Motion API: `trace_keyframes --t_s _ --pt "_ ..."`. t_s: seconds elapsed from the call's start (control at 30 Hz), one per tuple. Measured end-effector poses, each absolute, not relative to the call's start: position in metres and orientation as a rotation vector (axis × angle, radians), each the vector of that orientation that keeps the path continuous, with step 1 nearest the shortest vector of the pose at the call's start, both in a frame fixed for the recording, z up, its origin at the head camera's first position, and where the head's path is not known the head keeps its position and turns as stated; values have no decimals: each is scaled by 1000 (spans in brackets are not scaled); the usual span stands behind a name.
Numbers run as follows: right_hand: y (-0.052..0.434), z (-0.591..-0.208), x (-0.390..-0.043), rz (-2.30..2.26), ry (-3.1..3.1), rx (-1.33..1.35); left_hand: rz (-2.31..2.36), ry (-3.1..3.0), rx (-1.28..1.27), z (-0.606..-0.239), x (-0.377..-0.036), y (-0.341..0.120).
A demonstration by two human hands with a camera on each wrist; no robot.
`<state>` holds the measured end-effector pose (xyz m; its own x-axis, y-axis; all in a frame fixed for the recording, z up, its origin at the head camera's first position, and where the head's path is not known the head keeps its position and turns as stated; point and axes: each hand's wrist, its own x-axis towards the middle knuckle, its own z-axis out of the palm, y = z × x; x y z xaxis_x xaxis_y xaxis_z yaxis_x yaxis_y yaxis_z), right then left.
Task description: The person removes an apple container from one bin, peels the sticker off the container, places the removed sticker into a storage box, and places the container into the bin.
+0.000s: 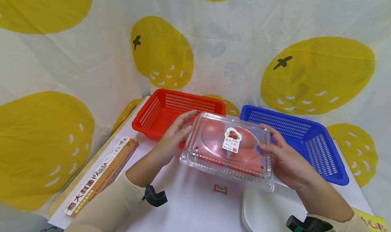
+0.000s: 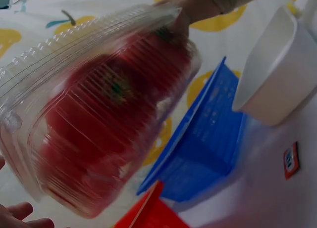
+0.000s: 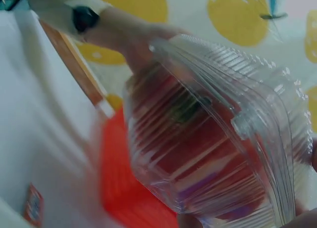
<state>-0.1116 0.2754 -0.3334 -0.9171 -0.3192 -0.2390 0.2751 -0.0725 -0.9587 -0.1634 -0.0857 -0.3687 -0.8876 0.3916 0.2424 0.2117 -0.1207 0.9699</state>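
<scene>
A clear plastic clamshell box of tomatoes (image 1: 210, 147) is held up over the table, tilted, with a white fruit label on its lid. My right hand (image 1: 285, 160) grips its right end, thumb on the lid and the other fingers partly hidden behind the box. At the opposite end is my left hand (image 1: 171, 140), its fingers extended beside the box's left edge. In the left wrist view, left fingertips (image 2: 21, 209) show just off the box's near end. Red tomatoes (image 2: 99, 109) with green stem ends show through the ribbed side.
Behind the box stand a red basket (image 1: 180, 133) on the left and a blue basket (image 1: 333, 150) on the right. A pasta box (image 1: 100, 177) lies along the left table edge. A white tub (image 1: 272, 208) and a small orange-edged card (image 1: 220, 189) are in front.
</scene>
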Motion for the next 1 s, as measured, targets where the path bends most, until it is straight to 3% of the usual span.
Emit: trace_keyframes --t_s 0.4,1.0 --pt "173 -361 -101 -2044 1773 -19 2083 2213 600 -385 -138 -173" --pt "99 -421 -86 -2101 1654 10 1925 2286 472 -437 -120 -240"
